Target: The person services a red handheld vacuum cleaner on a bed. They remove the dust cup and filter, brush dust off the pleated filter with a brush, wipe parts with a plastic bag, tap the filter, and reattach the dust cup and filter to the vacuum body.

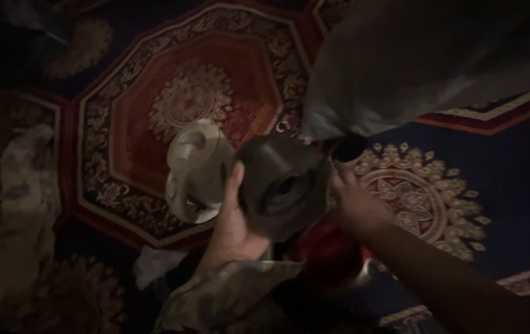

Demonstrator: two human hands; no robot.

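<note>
The scene is dim. My left hand (pixel 235 224) and my right hand (pixel 354 201) hold a dark round part (pixel 283 185) with a hollow centre between them, one hand on each side, above a patterned carpet (pixel 215 68). A pale round part (pixel 194 170) with a hole in it lies on the carpet just left of my left hand. My left sleeve (pixel 228 297) is of patterned cloth. Under the dark part a red object (pixel 330 253) shows, partly hidden.
A large grey bag or cloth (pixel 425 62) hangs over the upper right. A pale patterned cloth (pixel 21 204) lies at the left on the carpet. A small white scrap (pixel 156 263) rests near my left wrist.
</note>
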